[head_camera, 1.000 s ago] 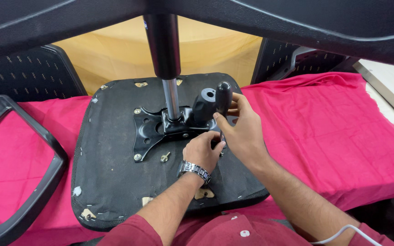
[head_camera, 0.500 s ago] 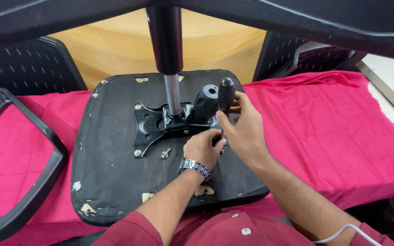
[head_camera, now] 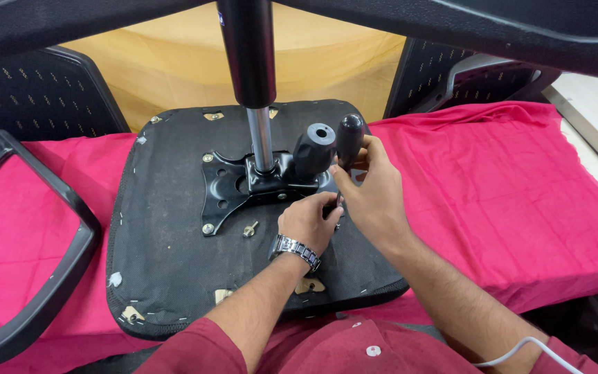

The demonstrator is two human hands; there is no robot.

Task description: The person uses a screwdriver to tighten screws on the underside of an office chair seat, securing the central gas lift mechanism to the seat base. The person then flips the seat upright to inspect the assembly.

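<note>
On the upturned seat base (head_camera: 174, 228), right hand (head_camera: 372, 197) grips the screwdriver (head_camera: 349, 142), left fingers (head_camera: 316, 208) pinch its tip; I'd keep it dead vertical.

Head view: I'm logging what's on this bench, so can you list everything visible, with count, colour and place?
Seat base: one, black, upside down on the cloth, centre.
Metal mounting plate: one, black, bolted at the middle of the seat base.
Gas cylinder: one, black with a silver rod, upright from the plate.
Knob: one, black, right of the rod.
Screwdriver: one, black handle, upright in the right hand.
Loose bolt: one, silver, on the seat base below the plate.
Cloth: one, pink, covering the table.
Armrest: one, black, left.
Wristwatch: one, silver, left wrist.
Left hand: fingers at the screwdriver's tip.
Right hand: gripping the screwdriver.
</note>
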